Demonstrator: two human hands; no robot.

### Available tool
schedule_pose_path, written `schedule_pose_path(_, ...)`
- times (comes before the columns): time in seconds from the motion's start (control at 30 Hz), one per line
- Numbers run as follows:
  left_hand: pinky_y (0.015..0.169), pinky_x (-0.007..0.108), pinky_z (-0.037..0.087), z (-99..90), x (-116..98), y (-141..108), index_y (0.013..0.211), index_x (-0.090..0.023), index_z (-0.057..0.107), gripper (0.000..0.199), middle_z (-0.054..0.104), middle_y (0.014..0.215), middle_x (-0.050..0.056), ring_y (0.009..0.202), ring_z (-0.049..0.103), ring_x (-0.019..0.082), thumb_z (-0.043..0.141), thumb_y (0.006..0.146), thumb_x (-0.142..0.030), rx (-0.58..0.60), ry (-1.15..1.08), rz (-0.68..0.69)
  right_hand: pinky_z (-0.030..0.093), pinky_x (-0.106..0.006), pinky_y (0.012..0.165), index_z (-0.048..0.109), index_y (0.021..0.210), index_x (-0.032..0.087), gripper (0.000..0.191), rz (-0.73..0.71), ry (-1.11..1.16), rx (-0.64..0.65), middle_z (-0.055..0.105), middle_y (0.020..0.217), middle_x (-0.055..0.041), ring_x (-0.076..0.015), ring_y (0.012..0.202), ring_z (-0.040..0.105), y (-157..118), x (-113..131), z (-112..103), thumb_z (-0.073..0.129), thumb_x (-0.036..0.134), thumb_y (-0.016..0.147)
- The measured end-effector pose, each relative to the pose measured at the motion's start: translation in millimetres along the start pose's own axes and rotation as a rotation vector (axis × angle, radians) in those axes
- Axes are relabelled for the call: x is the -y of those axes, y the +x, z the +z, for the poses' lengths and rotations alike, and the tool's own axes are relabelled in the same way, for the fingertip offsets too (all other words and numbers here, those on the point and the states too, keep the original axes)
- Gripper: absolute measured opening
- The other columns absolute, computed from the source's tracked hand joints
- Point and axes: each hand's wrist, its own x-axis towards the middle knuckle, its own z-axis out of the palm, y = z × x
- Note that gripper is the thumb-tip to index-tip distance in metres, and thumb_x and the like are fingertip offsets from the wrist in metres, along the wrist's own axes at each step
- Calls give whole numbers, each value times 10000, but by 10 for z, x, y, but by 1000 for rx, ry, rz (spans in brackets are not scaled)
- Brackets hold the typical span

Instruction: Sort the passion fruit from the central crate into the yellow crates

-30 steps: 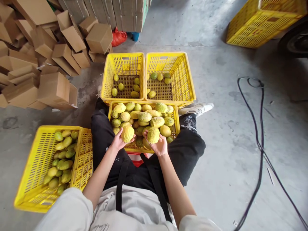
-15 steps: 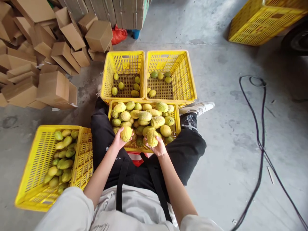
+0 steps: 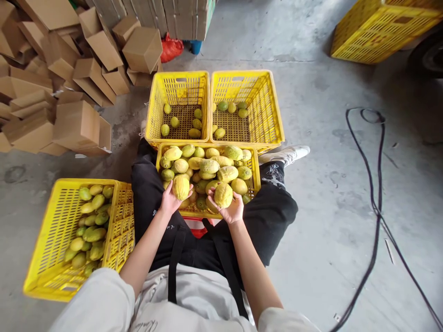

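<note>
My left hand [image 3: 168,201] is closed around a yellow, ribbed papaya [image 3: 181,187]. In my right hand [image 3: 234,212] rests another yellow papaya [image 3: 223,195], rounder and lumpy, with the fingers curled around its sides. Both fruits are held above the near part of a yellow crate [image 3: 256,177] between my knees. That crate is full of yellow-green papayas [image 3: 209,166], some long and some round. Its near contents are partly hidden by my hands.
Two yellow crates [image 3: 209,106] [image 3: 281,110] stand beyond, each with several greenish fruits inside. Another crate [image 3: 41,240] at my left holds many papayas. Cardboard boxes [image 3: 76,124] are piled at the far left. A black cable [image 3: 377,184] lies on the floor at right.
The papaya in my right hand has turned and moved slightly right and up, the hand opening more beneath it. The left papaya has risen slightly and turned.
</note>
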Motion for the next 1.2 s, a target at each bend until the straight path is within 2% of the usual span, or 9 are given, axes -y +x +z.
schedule_pose_path(0.07,909,443,489,-5,2,11,1080,-128,621,386,682,1009,122,1075,613,285,447,906,-424,-7,16,3,557,-421,855,562,1146,171,430,22,-10,-23,681,1123,-117,-243,1043,648,9,-2,-18,527,440,813)
schedule_pose_path(0.27,876,430,507,-7,49,41,1044,-146,635,303,693,921,100,1012,638,267,477,897,-358,-55,96,-42,612,-334,625,566,1068,170,404,55,46,-73,700,953,-89,-174,715,658,40,-16,-116,597,448,777)
schedule_pose_path(0.43,856,418,515,-17,68,56,1029,-130,636,294,691,969,120,1000,641,267,514,874,-348,-31,129,-42,594,-298,562,551,1063,236,337,-6,57,-74,688,945,-49,-161,697,649,53,-21,-79,605,399,773)
schedule_pose_path(0.57,875,443,503,-30,54,59,1028,-115,630,314,687,1001,143,1029,630,285,515,861,-354,-17,115,-47,592,-352,658,536,1112,295,347,-68,1,-66,692,958,-29,-188,783,679,53,-38,-49,606,387,785)
schedule_pose_path(0.87,908,594,429,-13,2,-15,1062,-130,626,359,688,1044,152,1165,548,371,415,828,-301,44,-39,-122,465,-560,936,548,1185,245,458,-45,-46,-11,674,1140,-87,-287,1071,631,-5,-18,13,544,339,737)
schedule_pose_path(0.93,881,572,454,-14,-6,-15,1086,-142,621,362,684,1061,147,1169,546,371,421,833,-306,41,-42,-111,440,-577,963,542,1195,244,459,-46,-70,-31,685,1111,-82,-282,1075,629,-14,-19,31,552,361,751)
schedule_pose_path(1.03,745,447,529,-22,-16,-5,1108,-155,616,356,687,1041,139,1086,602,348,439,850,-325,17,-8,-102,482,-532,946,530,1206,265,456,-30,-80,-39,712,1013,-43,-229,944,672,-11,-28,14,584,382,769)
schedule_pose_path(1.13,570,312,517,-21,-17,2,1115,-132,614,373,683,1034,157,968,652,316,459,865,-362,17,64,-120,587,-418,783,536,1197,281,458,7,-69,-33,717,973,-28,-184,800,682,9,-41,-40,629,375,759)
schedule_pose_path(1.2,515,278,495,-17,-12,2,1141,-113,601,408,669,1075,178,925,663,299,454,874,-384,63,106,-144,607,-342,662,546,1183,280,444,13,-56,-47,717,978,-34,-177,776,683,28,-53,-75,645,352,756)
